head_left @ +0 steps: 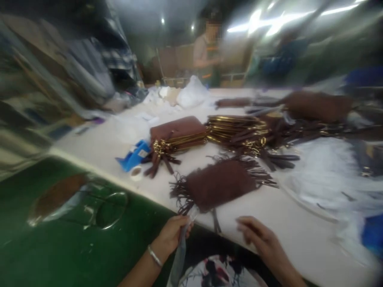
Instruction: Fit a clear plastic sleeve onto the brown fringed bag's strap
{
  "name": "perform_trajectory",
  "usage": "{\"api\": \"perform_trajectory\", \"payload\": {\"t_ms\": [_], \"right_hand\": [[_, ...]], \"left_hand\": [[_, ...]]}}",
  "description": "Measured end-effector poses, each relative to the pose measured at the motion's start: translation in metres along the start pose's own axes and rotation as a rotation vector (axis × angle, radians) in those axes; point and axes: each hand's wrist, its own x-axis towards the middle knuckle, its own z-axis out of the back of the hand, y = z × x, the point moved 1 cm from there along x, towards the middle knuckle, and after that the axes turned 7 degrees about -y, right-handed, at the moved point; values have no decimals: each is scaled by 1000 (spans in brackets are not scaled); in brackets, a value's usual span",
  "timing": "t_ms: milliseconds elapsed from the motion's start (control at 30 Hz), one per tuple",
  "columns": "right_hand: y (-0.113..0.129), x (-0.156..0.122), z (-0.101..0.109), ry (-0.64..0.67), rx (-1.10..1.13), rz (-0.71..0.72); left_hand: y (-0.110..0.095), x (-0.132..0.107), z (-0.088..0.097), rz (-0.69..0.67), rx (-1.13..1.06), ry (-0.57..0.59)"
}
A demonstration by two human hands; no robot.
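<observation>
A dark brown bag (221, 183) with fringe at both ends lies flat near the table's front edge. At its near left corner, my left hand (175, 233) is closed around a greyish strap (179, 255) that looks wrapped in clear plastic and hangs down toward my lap. My right hand (260, 237) is over the table edge, to the right of the bag and apart from it. Its fingers are loosely stretched, with nothing visible in them, though motion blurs them a little. A short dark strap (216, 221) sticks out from under the bag between my hands.
Behind the bag are stacked brown pouches (179, 129) with gold zippers, and more pouches (233, 127). A blue tape dispenser (133, 155) and a tape roll (136, 172) sit left. White plastic (326, 175) covers the right side. A stool (60, 195) stands left; a person (208, 52) stands beyond the table.
</observation>
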Motion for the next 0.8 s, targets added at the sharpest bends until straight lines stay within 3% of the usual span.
{"api": "perform_trajectory", "payload": {"t_ms": [100, 200, 433, 800], "right_hand": [[31, 6, -90, 321, 79, 62], [39, 17, -132, 404, 64, 138], [30, 23, -148, 315, -128, 259], [38, 26, -150, 364, -357, 278]], "left_hand": [[0, 6, -4, 3, 18, 12], [-1, 7, -4, -1, 20, 36], [7, 4, 1, -58, -37, 38], [13, -4, -2, -212, 55, -13]]}}
